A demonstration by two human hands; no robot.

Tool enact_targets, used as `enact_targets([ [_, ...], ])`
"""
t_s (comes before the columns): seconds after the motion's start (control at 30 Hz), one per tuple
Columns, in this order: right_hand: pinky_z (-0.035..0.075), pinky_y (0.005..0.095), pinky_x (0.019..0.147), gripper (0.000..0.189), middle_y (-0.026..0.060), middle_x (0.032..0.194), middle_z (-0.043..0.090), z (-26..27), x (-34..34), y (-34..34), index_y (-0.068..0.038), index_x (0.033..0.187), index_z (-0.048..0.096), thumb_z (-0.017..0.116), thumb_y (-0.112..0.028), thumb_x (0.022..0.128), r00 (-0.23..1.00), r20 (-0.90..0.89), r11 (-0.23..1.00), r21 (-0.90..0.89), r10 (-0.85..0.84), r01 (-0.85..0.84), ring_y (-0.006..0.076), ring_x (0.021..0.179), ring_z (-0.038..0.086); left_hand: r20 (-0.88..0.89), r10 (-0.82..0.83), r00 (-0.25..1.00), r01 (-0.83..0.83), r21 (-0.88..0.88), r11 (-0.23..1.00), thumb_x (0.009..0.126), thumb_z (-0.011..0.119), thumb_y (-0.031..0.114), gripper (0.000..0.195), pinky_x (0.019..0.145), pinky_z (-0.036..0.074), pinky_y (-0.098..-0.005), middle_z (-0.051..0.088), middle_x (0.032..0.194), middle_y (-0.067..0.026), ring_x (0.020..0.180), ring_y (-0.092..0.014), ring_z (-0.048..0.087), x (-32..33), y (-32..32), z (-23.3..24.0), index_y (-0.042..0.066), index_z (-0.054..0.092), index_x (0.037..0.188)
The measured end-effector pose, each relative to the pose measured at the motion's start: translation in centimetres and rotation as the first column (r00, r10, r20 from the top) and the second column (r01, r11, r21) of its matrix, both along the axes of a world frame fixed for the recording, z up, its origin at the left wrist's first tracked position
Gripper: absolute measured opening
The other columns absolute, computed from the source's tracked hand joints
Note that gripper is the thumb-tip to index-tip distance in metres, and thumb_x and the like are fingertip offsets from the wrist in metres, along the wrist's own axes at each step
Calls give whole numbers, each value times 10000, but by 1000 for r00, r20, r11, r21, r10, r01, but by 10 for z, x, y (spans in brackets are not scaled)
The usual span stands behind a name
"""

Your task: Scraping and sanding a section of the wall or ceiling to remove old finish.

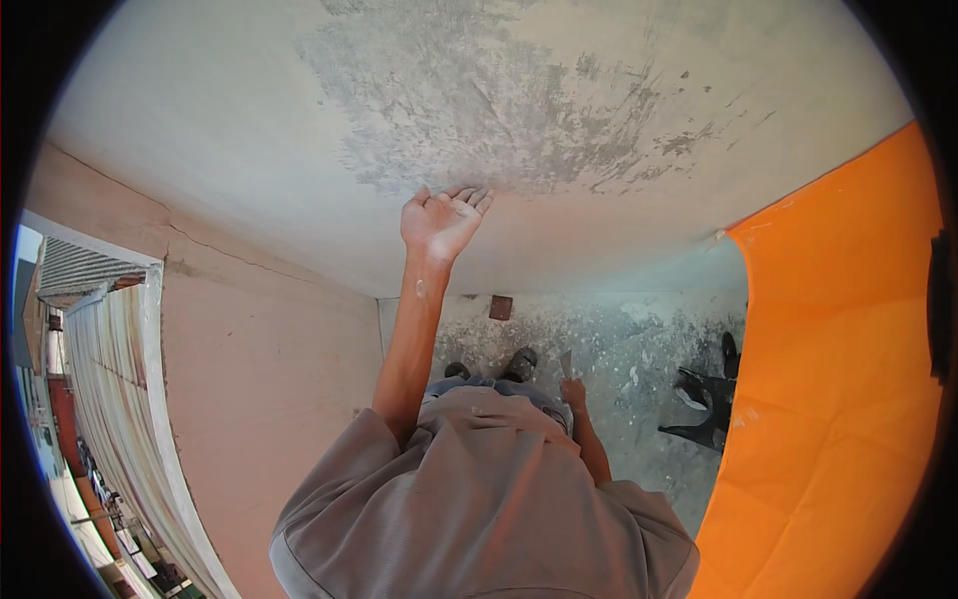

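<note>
My left hand (443, 222) is raised with its palm turned up and its fingers spread, holding nothing. Pale dust coats the palm and wrist. The fingertips are at the lower edge of a scraped grey patch (479, 97) on the painted wall (247, 127); whether they press on it, I cannot tell. Down at my right side, my right hand (574, 391) grips a scraper (566, 364), its flat blade pointing towards the wall. The scraper's handle is hidden in the fist.
An orange sheet (816, 344) hangs along the right. Beside it, a black legged base (703, 412) stands on the paint-spattered floor (629, 359). A brown square piece (501, 308) lies near the wall's foot. At left, a cracked wall (262, 359) borders a window frame (155, 322).
</note>
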State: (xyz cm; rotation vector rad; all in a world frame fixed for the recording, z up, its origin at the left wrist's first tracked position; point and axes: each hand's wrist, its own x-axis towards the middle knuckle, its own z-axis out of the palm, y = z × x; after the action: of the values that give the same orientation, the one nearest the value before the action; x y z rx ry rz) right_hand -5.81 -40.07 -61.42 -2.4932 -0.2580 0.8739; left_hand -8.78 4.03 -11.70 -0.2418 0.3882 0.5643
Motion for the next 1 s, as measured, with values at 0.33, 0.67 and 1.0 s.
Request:
enact_targets([
  [0.33, 503, 552, 812, 472, 319, 999, 658, 34, -59, 19, 47, 1012, 678, 573, -384, 849, 992, -59, 994, 2, 112, -112, 501, 962, 632, 331, 757, 564, 385, 705, -595, 1030, 411, 252, 431, 1197, 131, -542, 301, 1590, -150, 1513, -358, 108, -82, 16, 114, 120, 519, 1425],
  [0.67, 497, 537, 834, 527, 316, 1018, 663, 31, -95, -36, 27, 1070, 679, 579, -438, 845, 993, -111, 993, -107, 40, -52, 492, 1004, 630, 48, 398, 916, 401, -135, -906, 994, 487, 310, 601, 1234, 95, -409, 195, 1637, 34, 1516, -147, 125, -6, 42, -106, 223, 290, 1555],
  [1.0, 501, 531, 829, 543, 299, 1007, 669, 20, -110, -61, 46, 1099, 655, 562, -442, 880, 988, 17, 988, -22, 153, -152, 487, 981, 637, -873, 200, -446, 517, -433, -738, 869, 631, 335, 447, 961, 513, -455, 627, 1305, -154, 1171, -302, 628, -307, -49, -436, 100, 663, 1247],
])
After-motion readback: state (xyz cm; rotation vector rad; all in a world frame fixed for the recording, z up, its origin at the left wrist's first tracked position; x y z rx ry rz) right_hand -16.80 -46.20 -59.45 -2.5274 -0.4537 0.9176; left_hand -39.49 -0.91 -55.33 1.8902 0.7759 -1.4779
